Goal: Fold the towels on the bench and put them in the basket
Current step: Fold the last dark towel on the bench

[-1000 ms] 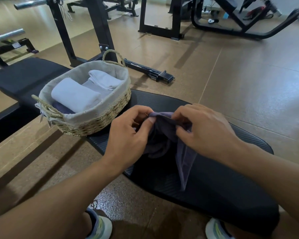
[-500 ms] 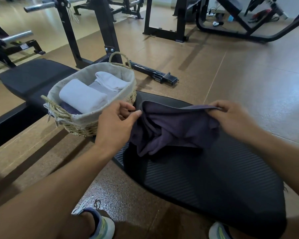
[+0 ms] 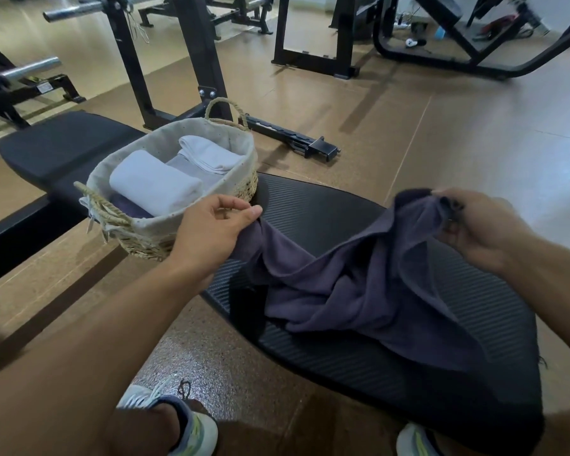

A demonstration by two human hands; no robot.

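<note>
A dark purple towel [image 3: 359,291] hangs stretched and rumpled between my two hands above the black padded bench [image 3: 326,212]. My left hand [image 3: 211,232] pinches one corner beside the basket. My right hand [image 3: 474,225] grips the opposite corner at the right, a little higher. The towel's lower part sags onto the bench pad. A woven basket [image 3: 145,238] with a beige cloth liner stands on the bench to the left. It holds two folded white towels [image 3: 155,184] over a purple one.
Black weight-rack uprights [image 3: 204,60] and a floor bar [image 3: 293,139] stand behind the basket. More gym machine frames [image 3: 474,60] fill the back. A second bench pad [image 3: 63,143] extends left. My shoes [image 3: 185,422] are on the brown floor below the bench.
My hands have moved apart from the bunched towel, spreading it wide. The right hand has travelled far to the right with its corner, while the left stays near the basket.
</note>
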